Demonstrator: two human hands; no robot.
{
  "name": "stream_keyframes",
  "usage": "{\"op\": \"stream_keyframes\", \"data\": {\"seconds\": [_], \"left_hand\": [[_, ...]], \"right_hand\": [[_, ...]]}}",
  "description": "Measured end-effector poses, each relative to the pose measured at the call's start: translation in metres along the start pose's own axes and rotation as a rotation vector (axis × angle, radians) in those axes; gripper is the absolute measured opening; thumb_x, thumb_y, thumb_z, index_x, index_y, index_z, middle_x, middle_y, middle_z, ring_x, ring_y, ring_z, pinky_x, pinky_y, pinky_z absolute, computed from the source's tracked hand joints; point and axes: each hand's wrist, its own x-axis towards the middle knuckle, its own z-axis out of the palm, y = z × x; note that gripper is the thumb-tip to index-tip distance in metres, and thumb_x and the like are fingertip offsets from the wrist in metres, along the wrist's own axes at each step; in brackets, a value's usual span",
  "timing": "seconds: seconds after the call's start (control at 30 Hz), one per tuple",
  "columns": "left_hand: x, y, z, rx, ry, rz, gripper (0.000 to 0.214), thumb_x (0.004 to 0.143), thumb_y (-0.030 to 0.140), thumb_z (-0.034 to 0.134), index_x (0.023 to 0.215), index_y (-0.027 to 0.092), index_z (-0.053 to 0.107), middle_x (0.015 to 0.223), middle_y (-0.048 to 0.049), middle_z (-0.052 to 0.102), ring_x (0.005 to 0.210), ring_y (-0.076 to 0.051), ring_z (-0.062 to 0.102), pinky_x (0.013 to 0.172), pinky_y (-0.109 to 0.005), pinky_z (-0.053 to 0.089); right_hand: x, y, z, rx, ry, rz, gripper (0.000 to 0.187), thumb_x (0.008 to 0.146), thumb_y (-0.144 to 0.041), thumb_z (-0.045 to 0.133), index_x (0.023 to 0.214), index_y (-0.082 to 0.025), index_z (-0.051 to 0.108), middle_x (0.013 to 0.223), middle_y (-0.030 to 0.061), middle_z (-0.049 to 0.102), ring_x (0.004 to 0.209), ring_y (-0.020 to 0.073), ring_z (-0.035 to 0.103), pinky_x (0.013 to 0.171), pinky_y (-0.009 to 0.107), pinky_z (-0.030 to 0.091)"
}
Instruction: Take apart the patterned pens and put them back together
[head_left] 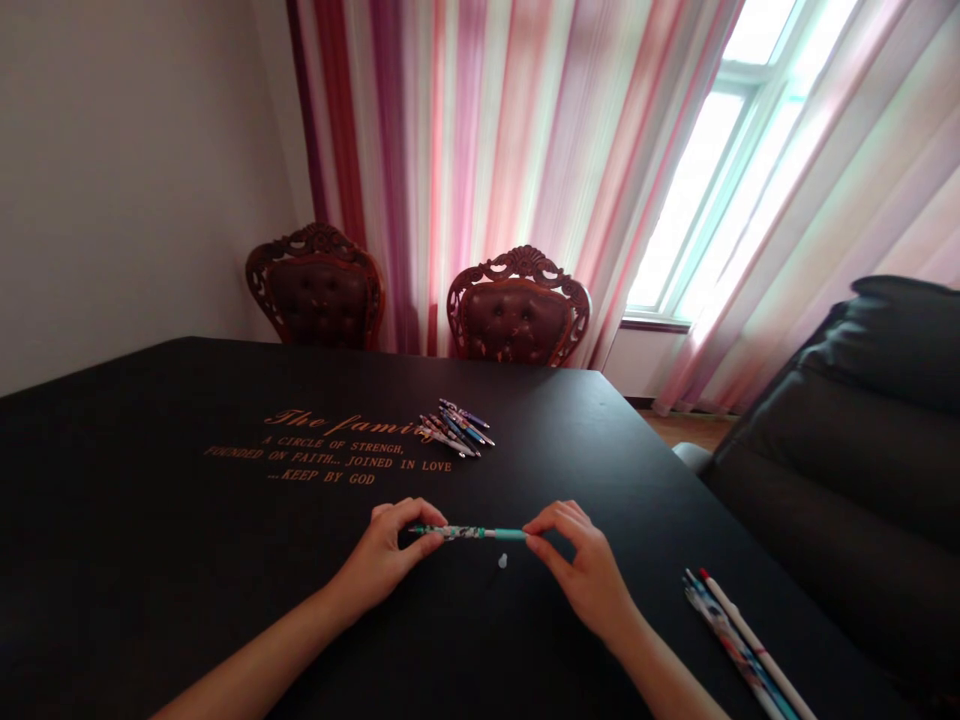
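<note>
A patterned teal-and-white pen (pixel 463 533) lies level between my two hands, just above the black table. My left hand (pixel 397 545) pinches its patterned barrel between thumb and fingers. At the other end, my right hand (pixel 576 560) pinches the plain teal grip section (pixel 510 535). A narrow pale stretch shows between barrel and grip; whether the two parts are joined there I cannot tell. Just below the pen, a small whitish translucent piece (pixel 503 562) rests on the tabletop, touched by neither hand.
Several pens (pixel 457 428) lie heaped farther back on the black table (pixel 150 520), beside gold lettering. More pens (pixel 735 640) lie side by side at the right edge. Two carved chairs (pixel 519 318) stand behind, and a dark leather seat (pixel 847 440) is at the right.
</note>
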Motion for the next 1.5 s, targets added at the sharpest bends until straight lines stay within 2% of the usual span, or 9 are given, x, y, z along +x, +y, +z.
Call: {"op": "stream_keyframes", "data": {"seconds": [0.27, 0.47, 0.73, 0.97, 1.1, 1.17, 1.33, 1.4, 1.5], "left_hand": [[0.002, -0.005, 0.003, -0.087, -0.026, -0.052, 0.022, 0.081, 0.040, 0.064, 0.090, 0.021, 0.071, 0.090, -0.0022, 0.072, 0.094, -0.024, 0.061, 0.084, -0.031, 0.042], [0.002, -0.001, 0.000, -0.236, -0.067, -0.078, 0.023, 0.080, 0.039, 0.065, 0.087, 0.018, 0.071, 0.084, -0.0028, 0.072, 0.084, -0.022, 0.063, 0.078, -0.030, 0.044], [-0.003, 0.005, 0.000, -0.129, -0.025, -0.086, 0.021, 0.079, 0.039, 0.067, 0.088, 0.021, 0.072, 0.092, -0.0040, 0.072, 0.095, -0.025, 0.059, 0.085, -0.033, 0.041], [-0.005, 0.012, 0.002, -0.096, -0.029, -0.056, 0.022, 0.079, 0.042, 0.067, 0.085, 0.021, 0.072, 0.089, -0.0037, 0.070, 0.094, -0.024, 0.058, 0.086, -0.035, 0.041], [-0.004, 0.012, 0.002, -0.105, -0.015, -0.061, 0.021, 0.078, 0.041, 0.067, 0.085, 0.022, 0.072, 0.090, -0.0034, 0.072, 0.094, -0.025, 0.058, 0.087, -0.035, 0.041], [-0.004, 0.012, 0.001, -0.119, -0.004, -0.079, 0.021, 0.078, 0.041, 0.067, 0.086, 0.023, 0.073, 0.090, -0.0034, 0.072, 0.095, -0.025, 0.059, 0.087, -0.035, 0.042], [-0.002, 0.011, -0.001, -0.205, 0.007, -0.101, 0.025, 0.078, 0.044, 0.066, 0.087, 0.022, 0.073, 0.089, -0.0035, 0.074, 0.094, -0.026, 0.062, 0.084, -0.034, 0.045], [-0.002, 0.010, -0.001, -0.221, 0.005, -0.098, 0.026, 0.078, 0.044, 0.066, 0.087, 0.022, 0.073, 0.089, -0.0035, 0.074, 0.094, -0.026, 0.062, 0.084, -0.034, 0.046], [-0.002, 0.009, -0.001, -0.200, 0.009, -0.091, 0.024, 0.079, 0.043, 0.066, 0.088, 0.021, 0.073, 0.091, -0.0039, 0.074, 0.095, -0.026, 0.062, 0.085, -0.034, 0.045]], "right_hand": [[-0.002, 0.000, 0.002, 0.006, 0.045, -0.045, 0.006, 0.086, -0.023, 0.064, 0.081, -0.024, 0.066, 0.081, 0.0004, 0.066, 0.083, 0.0215, 0.056, 0.080, 0.036, 0.041], [-0.002, -0.005, 0.002, 0.040, 0.075, -0.058, 0.008, 0.087, -0.023, 0.063, 0.080, -0.023, 0.066, 0.079, 0.0002, 0.065, 0.081, 0.0206, 0.056, 0.077, 0.034, 0.042], [-0.005, -0.004, 0.006, -0.011, 0.058, -0.044, 0.013, 0.090, -0.024, 0.058, 0.077, -0.022, 0.062, 0.077, 0.0001, 0.063, 0.081, 0.0196, 0.055, 0.077, 0.032, 0.040], [-0.009, -0.009, 0.012, -0.134, -0.017, -0.046, 0.040, 0.100, -0.026, 0.038, 0.062, -0.020, 0.050, 0.067, -0.0007, 0.055, 0.072, 0.0158, 0.052, 0.075, 0.033, 0.035], [-0.010, -0.011, 0.014, -0.134, -0.060, -0.061, 0.049, 0.101, -0.027, 0.034, 0.055, -0.019, 0.048, 0.060, -0.0015, 0.053, 0.069, 0.0145, 0.052, 0.078, 0.035, 0.034], [-0.010, -0.011, 0.014, -0.136, -0.054, -0.052, 0.043, 0.100, -0.028, 0.036, 0.061, -0.020, 0.052, 0.065, -0.0011, 0.056, 0.072, 0.0158, 0.052, 0.079, 0.035, 0.034], [-0.010, -0.010, 0.012, -0.139, 0.018, -0.011, 0.007, 0.093, -0.027, 0.051, 0.090, -0.023, 0.056, 0.085, 0.0017, 0.061, 0.084, 0.0205, 0.053, 0.078, 0.036, 0.035], [-0.010, -0.010, 0.012, -0.140, 0.015, -0.020, 0.006, 0.093, -0.025, 0.051, 0.090, -0.023, 0.055, 0.086, 0.0019, 0.061, 0.084, 0.0206, 0.053, 0.078, 0.035, 0.035], [-0.008, -0.011, 0.012, -0.161, -0.018, -0.049, 0.018, 0.096, -0.025, 0.046, 0.080, -0.022, 0.054, 0.080, 0.0005, 0.058, 0.080, 0.0190, 0.052, 0.077, 0.035, 0.034]]}}
